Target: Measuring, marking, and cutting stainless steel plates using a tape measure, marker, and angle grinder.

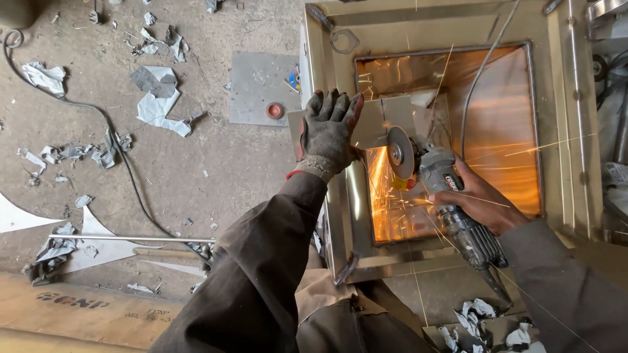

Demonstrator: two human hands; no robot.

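Steel plate (376, 124) under gloved left hand (327, 134), right hand (481, 202) gripping grinder (435, 180)

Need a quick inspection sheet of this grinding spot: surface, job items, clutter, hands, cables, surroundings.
Surface: dusty concrete floor.
Job items: angle grinder throwing sparks; flat metal piece on a steel box frame.
Clutter: torn foil scraps, offcut sheet, thin rod.
Hands: gloved left hand presses the piece; bare right hand grips the grinder.
Cables: black cable across the floor; grinder cord.
Surroundings: cardboard at lower left.
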